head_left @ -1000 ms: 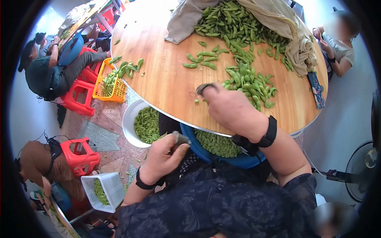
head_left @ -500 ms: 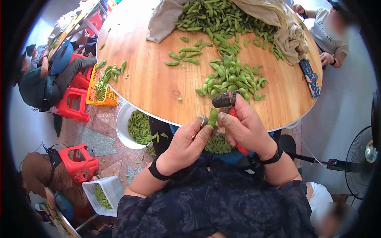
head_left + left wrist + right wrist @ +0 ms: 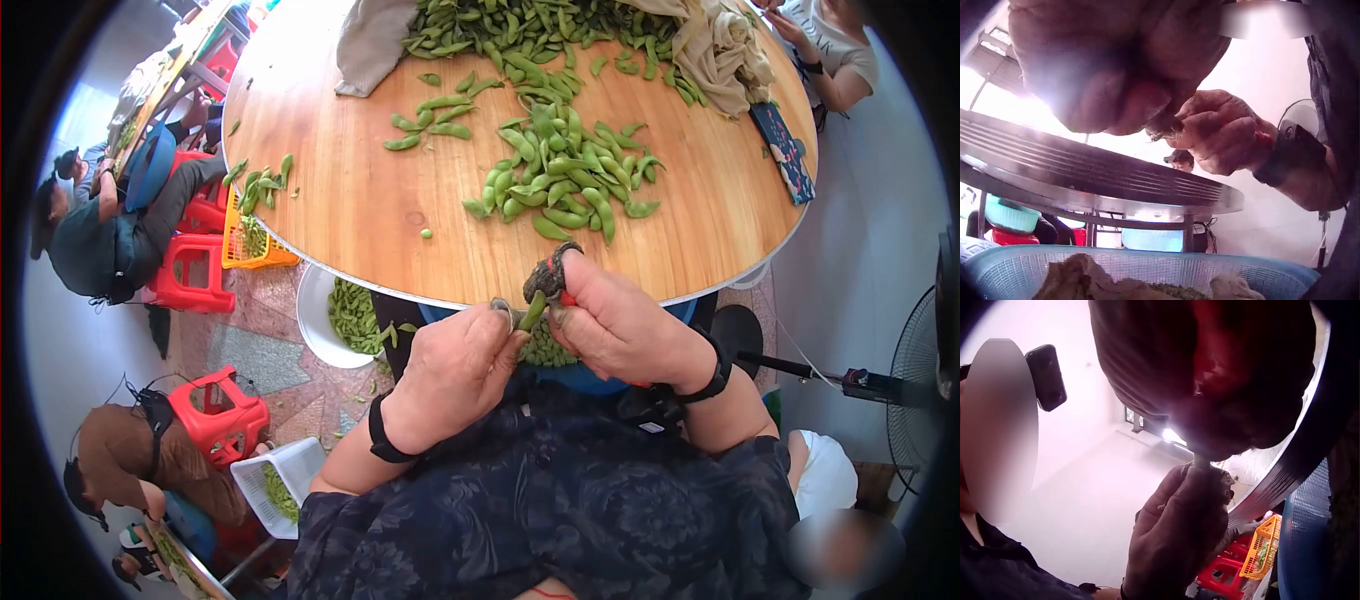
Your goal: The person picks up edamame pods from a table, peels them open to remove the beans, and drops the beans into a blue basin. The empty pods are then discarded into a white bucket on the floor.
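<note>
In the head view my left hand [image 3: 450, 370] pinches a green soybean pod [image 3: 534, 311] between thumb and fingers at the table's near edge. A grey cover shows on a left fingertip. My right hand [image 3: 625, 330] is right at the pod's other side, its index finger in a dark worn wrap [image 3: 548, 272]. The fingers curl round a red-handled tool [image 3: 1210, 350], whose working end is hidden. Both hands are above a blue basket [image 3: 1272, 265] of shelled beans [image 3: 545, 350]. More pods [image 3: 565, 180] are heaped on the round wooden table [image 3: 330, 190].
A cloth [image 3: 715, 50] partly covers the far heap. A patterned flat case [image 3: 783, 150] lies near the right edge. To the left stand a white bucket [image 3: 318, 345] of pods, an orange basket [image 3: 262, 258] and red stools [image 3: 215, 400]. A fan [image 3: 905, 390] is at the right.
My right hand has come back from the table to the left hand, which has risen toward it. A pod has appeared in the left fingers and both hands have closed together around it.
</note>
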Tool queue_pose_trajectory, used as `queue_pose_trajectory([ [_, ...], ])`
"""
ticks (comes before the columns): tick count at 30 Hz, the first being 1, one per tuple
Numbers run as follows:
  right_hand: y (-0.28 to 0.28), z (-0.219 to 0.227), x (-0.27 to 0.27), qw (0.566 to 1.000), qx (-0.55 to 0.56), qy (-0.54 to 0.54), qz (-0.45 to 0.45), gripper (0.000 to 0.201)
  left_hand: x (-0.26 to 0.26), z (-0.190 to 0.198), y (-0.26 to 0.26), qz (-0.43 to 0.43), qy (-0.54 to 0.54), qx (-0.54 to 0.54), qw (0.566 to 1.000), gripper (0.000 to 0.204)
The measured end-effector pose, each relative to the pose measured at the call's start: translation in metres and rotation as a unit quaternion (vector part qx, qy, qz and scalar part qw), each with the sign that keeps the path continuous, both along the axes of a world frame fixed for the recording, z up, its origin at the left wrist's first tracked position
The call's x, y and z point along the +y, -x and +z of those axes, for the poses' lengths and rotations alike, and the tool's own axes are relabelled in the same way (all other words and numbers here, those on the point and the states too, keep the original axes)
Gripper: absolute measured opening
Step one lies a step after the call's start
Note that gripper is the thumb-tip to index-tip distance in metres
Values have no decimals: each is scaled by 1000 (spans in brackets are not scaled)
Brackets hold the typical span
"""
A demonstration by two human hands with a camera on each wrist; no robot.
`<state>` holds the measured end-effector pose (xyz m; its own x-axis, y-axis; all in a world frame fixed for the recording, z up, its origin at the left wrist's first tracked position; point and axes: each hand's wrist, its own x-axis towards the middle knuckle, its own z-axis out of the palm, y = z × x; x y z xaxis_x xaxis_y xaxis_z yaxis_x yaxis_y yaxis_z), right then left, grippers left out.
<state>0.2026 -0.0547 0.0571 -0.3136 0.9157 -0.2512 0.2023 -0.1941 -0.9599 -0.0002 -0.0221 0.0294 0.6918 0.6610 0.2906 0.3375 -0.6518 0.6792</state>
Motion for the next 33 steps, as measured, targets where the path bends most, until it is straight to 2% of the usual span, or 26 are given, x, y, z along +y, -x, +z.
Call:
queue_pose_trajectory([
  [1, 0, 1, -1, 1000, 2, 1, -2, 6, 0, -3, 2, -2, 1, 2, 1000, 17],
  [3, 0, 2, -3, 993, 90, 71, 3, 7, 1, -10, 8, -55, 201, -79, 975, 13],
  [4, 0, 0, -5, 993, 92, 72, 1, 7, 3, -7, 11, -56, 202, -78, 975, 13],
  [5, 0, -4, -6, 981, 171, 89, 14, 9, 5, -1, 14, -79, 421, -120, 896, 15],
  [6, 1, -6, -7, 962, 250, 105, 28, 11, 6, 2, 15, -95, 615, -155, 767, 20],
  [7, 3, -6, -8, 962, 252, 105, 27, 11, 5, -2, 15, -95, 615, -152, 768, 20],
  [9, 9, -5, -10, 916, 364, 171, -4, 22, 3, -17, 12, -159, 720, -249, 629, 29],
  [10, 8, -7, -10, 915, 365, 171, -5, 22, 2, -20, 8, -177, 726, -275, 605, 29],
  [12, 7, -13, -11, 879, 410, 240, -47, 12, 1, -24, 5, -153, 722, -277, 616, 30],
  [13, 7, -17, -11, 879, 409, 239, -48, 12, 1, -25, 3, -129, 715, -280, 627, 30],
  [14, 6, -22, -12, 902, 378, 201, -63, 11, -2, -23, 2, -68, 632, -234, 736, 25],
  [15, 6, -24, -13, 921, 345, 162, -77, 9, -3, -21, -1, -70, 632, -234, 736, 25],
  [16, 6, -24, -14, 921, 345, 161, -79, 9, -5, -18, -5, -32, 394, -180, 901, 22],
  [17, 9, -25, -17, 941, 308, 116, -79, 8, -8, -14, -7, 10, 121, -110, 987, 21],
  [19, 14, -26, -21, 957, 272, 70, -76, 8, -9, -6, -7, 22, 104, -79, 991, 20],
  [21, 19, -27, -25, 966, 237, 28, -100, 8, -4, -12, -6, -4, -21, -92, 996, 18],
  [22, 20, -27, -26, 966, 238, 28, -100, 8, -4, -13, -6, -9, -2, -107, 994, 18],
  [23, 21, -25, -27, 976, 186, -30, -106, 8, -7, -14, -4, -9, -2, -107, 994, 18],
  [24, 22, -24, -28, 981, 133, -88, -113, 9, -11, -15, 0, 1, 104, -107, 989, 19],
  [25, 23, -25, -30, 981, 133, -88, -114, 9, -13, -15, 1, 10, 207, -106, 972, 22],
  [26, 24, -26, -31, 982, 98, -107, -120, 9, -14, -14, 0, 10, 207, -106, 972, 22],
  [28, 22, -23, -33, 982, 62, -126, -126, 10, -16, -8, -4, 16, 453, -150, 878, 30],
  [29, 16, -18, -34, 987, 111, -15, -118, 12, -15, -3, -4, 14, 453, -150, 879, 30],
  [30, 12, -15, -36, 976, 159, 98, -108, 13, -13, 2, -3, -20, 510, -139, 849, 31],
  [31, 9, -18, -36, 976, 159, 100, -109, 13, -13, 3, -2, -52, 564, -128, 814, 32],
  [33, 9, -31, -38, 993, 19, -33, -110, 15, -16, -10, 0, -60, 568, -142, 808, 27],
])
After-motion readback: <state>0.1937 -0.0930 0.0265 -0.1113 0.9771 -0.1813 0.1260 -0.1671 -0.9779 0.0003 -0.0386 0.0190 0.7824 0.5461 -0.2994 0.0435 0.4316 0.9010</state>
